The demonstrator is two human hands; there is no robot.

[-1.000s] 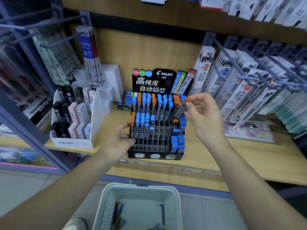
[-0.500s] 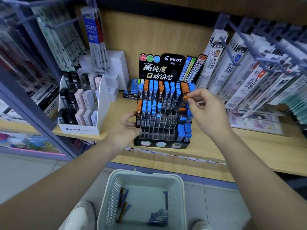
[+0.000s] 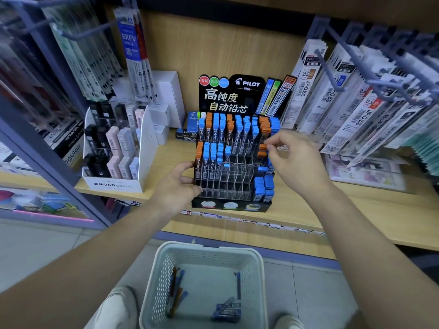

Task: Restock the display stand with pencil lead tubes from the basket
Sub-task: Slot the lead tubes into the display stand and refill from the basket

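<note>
The black Pilot display stand [image 3: 231, 205] sits on the wooden shelf, its clear slots partly filled with blue- and orange-capped lead tubes. My left hand [image 3: 177, 186] grips the stand's left side. My right hand [image 3: 292, 160] reaches in from the right, and its thumb and forefinger pinch the cap of an orange-capped lead tube [image 3: 262, 147] standing in a middle-row slot on the right. Below, on the floor, the pale plastic basket [image 3: 206, 248] holds a few loose lead tubes [image 3: 177, 290] and a small blue bundle [image 3: 228, 308].
A white Mono eraser display [image 3: 114, 184] stands left of the stand. Refill packs hang on metal hooks [image 3: 332, 74] at the right and at the upper left. White boxes [image 3: 169, 96] sit behind. My shoes show beside the basket.
My right hand has brought the orange-capped tube down from beside the stand's top row into a middle-row slot. The view has tilted down, showing more of the basket.
</note>
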